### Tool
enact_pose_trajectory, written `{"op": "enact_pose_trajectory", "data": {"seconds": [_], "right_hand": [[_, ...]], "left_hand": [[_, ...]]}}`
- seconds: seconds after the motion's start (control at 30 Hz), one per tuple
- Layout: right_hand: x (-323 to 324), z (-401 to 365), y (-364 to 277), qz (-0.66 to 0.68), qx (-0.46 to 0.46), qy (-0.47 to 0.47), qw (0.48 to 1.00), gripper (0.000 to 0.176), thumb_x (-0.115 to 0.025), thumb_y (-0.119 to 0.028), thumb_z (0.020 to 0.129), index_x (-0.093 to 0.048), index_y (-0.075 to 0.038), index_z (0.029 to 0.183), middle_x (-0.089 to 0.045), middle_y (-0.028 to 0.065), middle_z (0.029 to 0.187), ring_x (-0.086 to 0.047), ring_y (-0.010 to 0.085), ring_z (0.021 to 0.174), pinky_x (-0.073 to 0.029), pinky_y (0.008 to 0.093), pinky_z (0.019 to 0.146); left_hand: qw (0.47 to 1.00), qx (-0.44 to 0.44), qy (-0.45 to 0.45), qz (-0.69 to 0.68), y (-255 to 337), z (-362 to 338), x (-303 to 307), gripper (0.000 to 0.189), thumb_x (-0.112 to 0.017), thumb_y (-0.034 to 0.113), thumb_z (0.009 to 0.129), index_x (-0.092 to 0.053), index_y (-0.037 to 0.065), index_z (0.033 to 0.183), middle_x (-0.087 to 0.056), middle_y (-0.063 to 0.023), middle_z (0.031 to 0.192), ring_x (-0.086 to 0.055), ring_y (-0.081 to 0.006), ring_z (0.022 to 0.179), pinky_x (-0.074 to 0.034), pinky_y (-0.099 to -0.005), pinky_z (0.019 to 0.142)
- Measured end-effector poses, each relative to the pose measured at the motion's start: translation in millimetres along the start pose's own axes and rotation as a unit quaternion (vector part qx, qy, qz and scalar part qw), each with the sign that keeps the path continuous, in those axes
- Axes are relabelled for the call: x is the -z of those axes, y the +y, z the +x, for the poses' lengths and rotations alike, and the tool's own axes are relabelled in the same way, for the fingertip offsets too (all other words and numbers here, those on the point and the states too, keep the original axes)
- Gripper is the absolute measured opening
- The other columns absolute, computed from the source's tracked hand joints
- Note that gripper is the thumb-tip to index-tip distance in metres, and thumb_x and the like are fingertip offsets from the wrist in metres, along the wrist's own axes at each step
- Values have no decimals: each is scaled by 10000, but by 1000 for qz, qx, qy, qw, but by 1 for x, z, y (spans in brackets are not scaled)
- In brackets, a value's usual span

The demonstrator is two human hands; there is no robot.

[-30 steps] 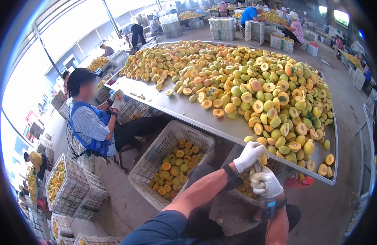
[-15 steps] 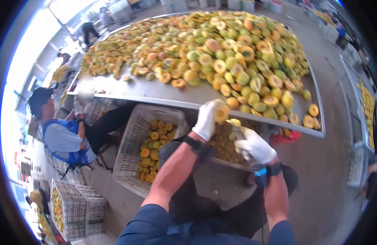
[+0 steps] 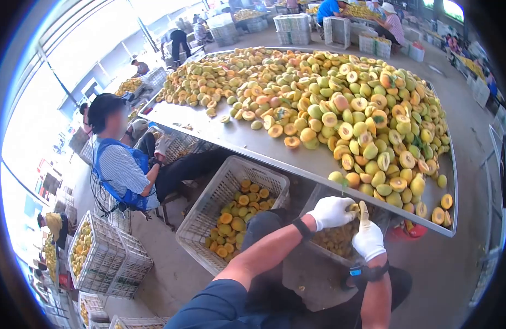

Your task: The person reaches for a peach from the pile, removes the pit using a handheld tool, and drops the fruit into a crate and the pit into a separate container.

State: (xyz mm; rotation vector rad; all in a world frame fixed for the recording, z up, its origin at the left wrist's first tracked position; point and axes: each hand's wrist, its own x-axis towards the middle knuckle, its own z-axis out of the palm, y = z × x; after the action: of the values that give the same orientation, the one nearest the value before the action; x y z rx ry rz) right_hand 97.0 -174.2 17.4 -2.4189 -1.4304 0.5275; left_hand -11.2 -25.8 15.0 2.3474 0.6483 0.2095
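Observation:
Both my hands wear white gloves and meet just beyond the near edge of the metal table (image 3: 253,153). My left hand (image 3: 330,213) is closed around a yellow peach piece (image 3: 353,208), mostly covered by the fingers. Right beside it, my right hand (image 3: 369,238) is closed with its thumb or a finger pointing up, close to the peach piece. What the right hand grips is hidden. Below the hands stands a crate (image 3: 313,249) with small brownish pieces in it. A large heap of halved yellow peaches (image 3: 368,131) covers much of the table.
A white crate (image 3: 190,237) with peach halves stands left of my knee. A seated person in a blue vest (image 3: 124,170) works at the table's left. Stacked crates (image 3: 121,263) stand behind that person. A red item (image 3: 409,230) lies under the table's right corner.
The view has tilted up and turned left. My hands have come closer together; the peach half in the left is now mostly covered, and the metal tool seen in my right hand is hidden.

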Motion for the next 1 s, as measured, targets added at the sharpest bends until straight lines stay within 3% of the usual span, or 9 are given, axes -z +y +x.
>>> {"op": "enact_pose_trajectory", "data": {"seconds": [0.27,0.47,0.6,0.63,0.7,0.8,0.87,0.9,1.0], "right_hand": [[5,3,-1,-63,-33,-72,995,686,-518,-94,829,-309,2,1475,-670,279,991,-646,447,938,-502,509,843],[19,-7,5,-40,-39,-84,995,391,-430,-209,932,-579,9,1221,-695,250,999,-666,431,946,-517,508,842],[17,-9,8,-40,-27,-67,997,367,-423,-207,942,-603,3,1182,-701,244,983,-680,409,935,-529,497,825],[22,-12,4,-38,-25,-70,996,363,-425,-202,941,-605,4,1180,-703,240,987,-683,399,940,-531,493,827],[32,-13,-2,-37,-18,-87,995,367,-426,-187,937,-597,8,1197,-704,233,1011,-688,377,959,-535,480,838],[34,-13,-2,-32,0,-92,995,369,-423,-173,931,-590,3,1209,-699,218,1060,-682,362,989,-533,468,851],[38,-16,-2,-29,2,-92,995,362,-430,-169,927,-591,0,1204,-699,210,1069,-680,358,995,-534,464,852],[40,-16,-2,-26,-3,-93,995,361,-438,-170,923,-591,-2,1203,-699,210,1069,-681,357,994,-533,463,853],[36,-12,-4,-22,4,-80,997,342,-469,-187,909,-609,-15,1168,-712,212,997,-691,367,947,-540,471,830]], "left_hand": [[987,-44,155,4,-8,0,0,234,-635,344,862,-724,145,947,-711,-135,865,-683,-349,769,-552,-436,730],[987,25,143,64,2,-16,13,410,-619,394,876,-607,167,1217,-704,-179,837,-695,-368,758,-561,-460,701],[972,25,234,22,15,-31,60,301,-646,300,871,-680,113,1104,-700,-154,760,-701,-322,710,-562,-398,689],[953,4,300,38,3,-31,71,161,-665,247,839,-705,104,900,-689,-131,758,-687,-332,720,-548,-408,663],[930,17,321,177,-9,-45,113,189,-653,272,840,-712,94,823,-688,-137,746,-685,-334,713,-545,-417,658],[886,244,118,376,-25,-64,172,306,-640,365,845,-737,91,941,-700,-153,800,-695,-338,774,-552,-433,713],[819,263,92,501,-57,-81,186,414,-643,427,843,-721,71,1039,-708,-168,925,-698,-334,868,-553,-447,770],[834,238,110,485,-58,-82,188,493,-627,478,849,-698,47,1079,-694,-183,1034,-690,-340,940,-552,-452,800],[911,168,182,329,-35,-51,163,255,-614,324,834,-721,101,894,-695,-153,805,-687,-353,812,-549,-456,774]]}}
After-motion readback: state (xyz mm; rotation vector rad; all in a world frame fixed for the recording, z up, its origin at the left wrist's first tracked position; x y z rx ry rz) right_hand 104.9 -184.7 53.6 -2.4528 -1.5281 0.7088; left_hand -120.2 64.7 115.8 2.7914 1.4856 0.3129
